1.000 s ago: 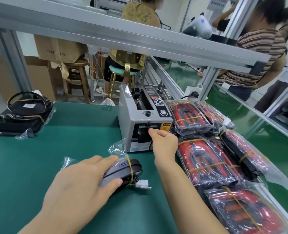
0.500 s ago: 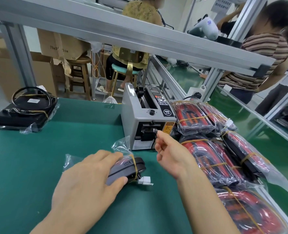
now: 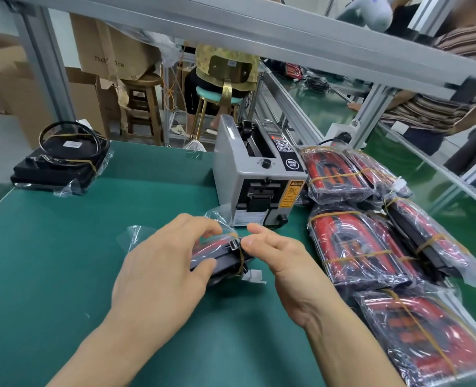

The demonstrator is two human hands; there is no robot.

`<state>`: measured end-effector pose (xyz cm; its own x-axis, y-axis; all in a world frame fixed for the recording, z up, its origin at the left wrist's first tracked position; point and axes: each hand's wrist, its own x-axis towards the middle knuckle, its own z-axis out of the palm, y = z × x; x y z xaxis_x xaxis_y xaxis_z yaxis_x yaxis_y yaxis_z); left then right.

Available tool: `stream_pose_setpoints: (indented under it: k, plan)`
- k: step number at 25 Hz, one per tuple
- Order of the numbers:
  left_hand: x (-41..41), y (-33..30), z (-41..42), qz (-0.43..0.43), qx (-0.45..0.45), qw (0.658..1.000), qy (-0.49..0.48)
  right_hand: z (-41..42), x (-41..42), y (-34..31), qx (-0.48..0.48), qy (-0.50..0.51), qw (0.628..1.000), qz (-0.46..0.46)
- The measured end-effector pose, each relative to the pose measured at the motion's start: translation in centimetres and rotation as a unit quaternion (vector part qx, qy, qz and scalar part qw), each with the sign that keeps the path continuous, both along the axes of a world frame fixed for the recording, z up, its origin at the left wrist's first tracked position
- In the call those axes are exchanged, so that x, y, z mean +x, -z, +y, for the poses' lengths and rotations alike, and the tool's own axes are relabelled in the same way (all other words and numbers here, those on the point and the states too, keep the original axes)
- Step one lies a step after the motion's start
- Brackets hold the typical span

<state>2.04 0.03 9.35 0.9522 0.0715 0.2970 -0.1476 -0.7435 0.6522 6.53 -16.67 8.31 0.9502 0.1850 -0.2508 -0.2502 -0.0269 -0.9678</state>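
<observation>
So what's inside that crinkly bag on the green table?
A flat dark gadget with some red on it and a yellow rubber band round it. The left grip holds the bag and covers most of the gadget, so the rest is hidden.

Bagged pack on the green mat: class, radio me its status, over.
Left hand grips bagged pack on mat. Right hand open, fingertips at its banded end. Tape dispenser close behind, not blocking.

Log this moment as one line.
left hand: grips bagged black pack on green mat | right hand: fingertips at pack's banded end | tape dispenser: behind, untouched
</observation>
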Motion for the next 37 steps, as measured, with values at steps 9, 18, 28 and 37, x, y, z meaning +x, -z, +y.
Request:
stream_pose_setpoints:
  k: [9, 18, 28, 37]
  plan:
    - [-0.1, -0.4, -0.3, 0.006, -0.004, 1.0, -0.022, 0.3, 0.3, -0.1, -0.035, -0.016, 0.999, -0.038]
    - [2.0, -2.0, -0.2, 0.081, 0.051, 0.995, -0.021, 1.4, 0.0, 1.8, 0.147, 0.044, 0.988, 0.004]
    - [2.9, -1.9, -0.3, 0.071, 0.06, 0.996, 0.001, 1.7, -0.4, 1.9, 0.178, 0.056, 0.982, 0.002]
    - [2.6, -1.6, -0.6, 0.061, 0.065, 0.996, 0.01, 1.2, -1.1, 0.8, 0.06, 0.032, 0.996, -0.049]
